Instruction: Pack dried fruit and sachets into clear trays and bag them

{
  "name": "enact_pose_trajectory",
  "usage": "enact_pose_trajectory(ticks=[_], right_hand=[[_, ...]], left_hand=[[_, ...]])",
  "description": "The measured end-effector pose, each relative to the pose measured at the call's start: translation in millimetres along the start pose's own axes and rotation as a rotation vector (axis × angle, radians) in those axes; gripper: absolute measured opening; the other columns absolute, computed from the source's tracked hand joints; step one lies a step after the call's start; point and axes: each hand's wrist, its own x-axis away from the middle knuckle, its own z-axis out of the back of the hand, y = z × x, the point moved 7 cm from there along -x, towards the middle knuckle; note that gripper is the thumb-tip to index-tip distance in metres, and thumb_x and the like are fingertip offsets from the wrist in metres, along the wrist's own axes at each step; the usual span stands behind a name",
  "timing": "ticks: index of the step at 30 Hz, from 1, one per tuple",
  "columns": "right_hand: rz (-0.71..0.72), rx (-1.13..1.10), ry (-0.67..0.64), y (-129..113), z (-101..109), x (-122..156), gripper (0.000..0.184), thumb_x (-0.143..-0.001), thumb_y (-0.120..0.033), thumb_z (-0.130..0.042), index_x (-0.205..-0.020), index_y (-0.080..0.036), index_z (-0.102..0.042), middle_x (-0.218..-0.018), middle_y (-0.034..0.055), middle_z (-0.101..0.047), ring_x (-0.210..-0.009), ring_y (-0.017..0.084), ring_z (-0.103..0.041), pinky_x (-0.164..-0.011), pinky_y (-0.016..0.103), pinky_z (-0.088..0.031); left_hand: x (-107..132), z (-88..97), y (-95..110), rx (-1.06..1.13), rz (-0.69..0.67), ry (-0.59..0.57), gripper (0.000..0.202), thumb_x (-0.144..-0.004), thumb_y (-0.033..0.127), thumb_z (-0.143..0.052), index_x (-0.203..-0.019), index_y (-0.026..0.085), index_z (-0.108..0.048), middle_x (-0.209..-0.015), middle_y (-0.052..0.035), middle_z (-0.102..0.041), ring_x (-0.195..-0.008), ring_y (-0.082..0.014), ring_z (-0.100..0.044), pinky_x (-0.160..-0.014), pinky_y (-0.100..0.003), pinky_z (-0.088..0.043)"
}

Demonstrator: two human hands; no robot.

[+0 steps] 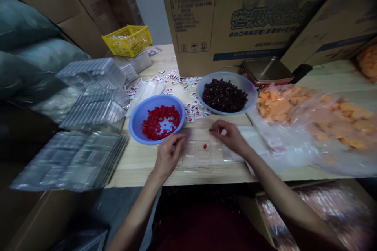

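A clear compartmented plastic tray [191, 166] lies flat between my hands, with one small red piece [205, 146] in it. My left hand [170, 153] is closed in a pinch over the tray's left side, just below the blue bowl [133, 131] of red pieces. Whatever its fingertips hold is hidden. My right hand [228, 136], above the tray's right side, pinches a small dark piece [210, 130]. This piece resembles the dark raisin-like fruit [224, 96] heaped in the pale translucent bowl [251, 100] behind.
Stacks of clear plastic trays [94, 153] stand at left, below a yellow basket [127, 41]. Small printed sachets [196, 111] lie scattered between the bowls. Bags of orange pieces [332, 121] cover the right side. A metal-topped scale [266, 71] and large carton [194, 19] stand behind.
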Motion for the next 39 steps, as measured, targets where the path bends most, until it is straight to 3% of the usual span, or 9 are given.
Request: enact_pose_trajectory(ticks=[4, 8, 14, 19, 25, 28, 34, 37, 39], right_hand=[[0.108, 0.267, -0.193, -10, -74, 33, 0.013, -0.088, -0.013, -0.060, -0.079, -0.020, -0.064, -0.080, 0.0039, -0.064, -0.082, 0.020, -0.058, -0.076, 0.034, -0.045], [0.164, 0.472, -0.197, -9, -94, 42, 0.020, -0.089, -0.009, -0.058, -0.075, -0.020, -0.067, -0.086, 0.0075, -0.065, -0.087, 0.023, -0.057, -0.082, 0.038, -0.044], [0.181, 0.402, 0.055, -19, -19, 16, 0.019, -0.095, -0.022, -0.052, -0.089, -0.022, -0.070, -0.098, 0.0093, -0.066, -0.094, 0.024, -0.058, -0.085, 0.037, -0.045], [-0.206, 0.680, 0.181, 45, 73, -57, 0.014, -0.088, -0.016, -0.057, -0.088, -0.019, -0.071, -0.093, 0.0094, -0.070, -0.093, 0.025, -0.061, -0.087, 0.036, -0.046], [-0.360, 0.696, 0.069, 113, 76, -132, 0.018, -0.068, -0.004, -0.069, -0.073, -0.021, -0.069, -0.083, 0.0042, -0.071, -0.087, 0.020, -0.065, -0.083, 0.028, -0.048], [-0.406, 0.696, 0.065, 127, 69, -138, 0.016, -0.070, -0.003, -0.066, -0.069, -0.020, -0.067, -0.077, 0.0070, -0.070, -0.084, 0.021, -0.066, -0.082, 0.029, -0.048], [-0.391, 0.656, 0.196, 118, 100, -127, 0.030, -0.078, -0.004, -0.051, -0.098, -0.018, -0.069, -0.089, 0.0102, -0.071, -0.086, 0.024, -0.065, -0.085, 0.035, -0.049], [-0.261, 0.416, 0.317, 86, 111, -102, 0.025, -0.076, -0.009, -0.055, -0.096, -0.017, -0.067, -0.085, 0.0078, -0.070, -0.079, 0.022, -0.064, -0.079, 0.034, -0.051], [-0.169, 0.196, 0.322, 58, 97, -70, 0.011, -0.078, -0.019, -0.060, -0.088, -0.019, -0.065, -0.083, 0.0064, -0.069, -0.076, 0.021, -0.064, -0.074, 0.033, -0.051]], left_hand=[[-7, 39.4, -8, -0.055, 0.046, 0.162, 0.022, -0.095, 0.032, -0.054, -0.108, 0.022, -0.068, -0.098, -0.0043, -0.071, -0.085, -0.0159, -0.065, -0.082, -0.029, -0.051], [-44, 67.4, -45, -0.320, 0.117, 0.110, 0.026, -0.095, 0.031, -0.050, -0.113, 0.020, -0.063, -0.109, -0.0073, -0.070, -0.096, -0.0193, -0.066, -0.090, -0.032, -0.050], [-80, 51.2, -145, -0.837, 0.443, -0.484, 0.045, -0.077, 0.026, -0.068, -0.120, 0.018, -0.058, -0.122, -0.0158, -0.066, -0.105, -0.0269, -0.067, -0.087, -0.033, -0.050], [-87, 48.0, -168, -0.879, 0.446, -0.469, 0.029, -0.082, 0.025, -0.057, -0.109, 0.015, -0.063, -0.105, -0.0179, -0.072, -0.098, -0.0287, -0.069, -0.080, -0.033, -0.051], [-92, 56.7, -177, -0.919, 0.452, -0.439, 0.019, -0.085, 0.025, -0.055, -0.099, 0.018, -0.065, -0.102, -0.0148, -0.073, -0.097, -0.0279, -0.069, -0.079, -0.032, -0.049], [-96, 61.3, -175, -0.848, 0.417, -0.380, 0.020, -0.087, 0.034, -0.054, -0.096, 0.019, -0.064, -0.099, -0.0114, -0.072, -0.093, -0.0255, -0.068, -0.079, -0.031, -0.049], [-92, 83.5, -114, -0.390, 0.218, 0.146, 0.022, -0.091, 0.034, -0.050, -0.101, 0.019, -0.060, -0.092, -0.0053, -0.069, -0.082, -0.0181, -0.064, -0.081, -0.029, -0.049], [-60, 55.2, -58, -0.087, 0.118, 0.121, 0.027, -0.090, 0.036, -0.056, -0.111, 0.020, -0.057, -0.095, -0.0033, -0.068, -0.081, -0.0159, -0.063, -0.078, -0.027, -0.050], [-31, 15.7, -26, 0.047, 0.085, -0.066, 0.021, -0.090, 0.037, -0.058, -0.105, 0.021, -0.059, -0.089, -0.0018, -0.067, -0.077, -0.0148, -0.062, -0.073, -0.026, -0.049]])
